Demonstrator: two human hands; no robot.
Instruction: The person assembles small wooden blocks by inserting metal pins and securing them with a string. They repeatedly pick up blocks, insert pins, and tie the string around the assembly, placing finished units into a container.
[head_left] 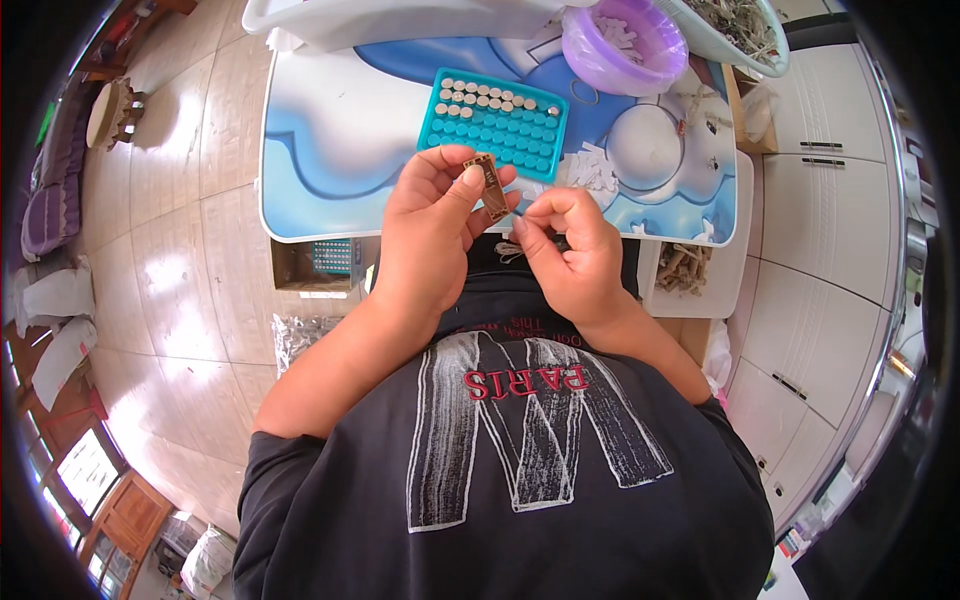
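My left hand [432,215] is closed around a small brown rectangular piece [489,188] with dark print and patterned ends, held up above the table's near edge. Thumb and fingers grip it from its sides. Close to its lower end, my right hand [572,240] pinches something thin and dark, too small to name. Beyond both hands lies a teal tray [430,118] with rows of round wells; pale round discs [483,103] fill several of them at the far side. White paper slips [585,172] are heaped beside the tray's near right corner.
The table [330,130] has a blue and white top. A purple-lined bowl [590,65] of white slips stands at its far right, near a pale basket [770,50]. Brown pieces [684,270] lie on a lower surface at right. A box [300,268] sits below the left edge.
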